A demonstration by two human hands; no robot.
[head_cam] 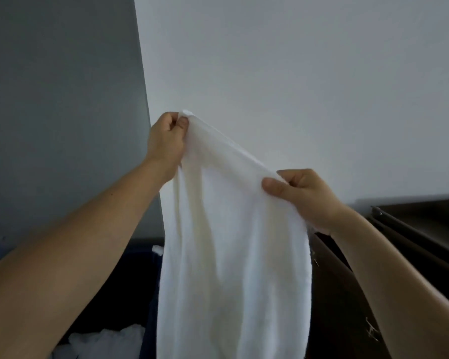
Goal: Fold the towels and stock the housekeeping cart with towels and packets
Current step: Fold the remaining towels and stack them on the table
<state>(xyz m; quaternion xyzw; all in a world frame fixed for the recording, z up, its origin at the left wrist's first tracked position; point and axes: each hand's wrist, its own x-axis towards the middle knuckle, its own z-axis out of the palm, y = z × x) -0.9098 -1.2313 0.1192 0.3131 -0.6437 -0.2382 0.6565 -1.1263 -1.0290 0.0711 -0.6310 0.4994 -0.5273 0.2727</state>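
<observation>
White wall [296, 73] bkgd | L hand [166, 141] + R hand [302, 196] pinch towel [233, 255] top edge, apart | towel btm cut off

The white towel [233, 268] runs off the bottom edge and hides part of the dark blue bin [138, 268] at lower left, where white linen [109, 342] is also cut off. The dark brown cart [415, 229] leaves the right edge; pale marks [372, 331] on it are too small to tell.
</observation>
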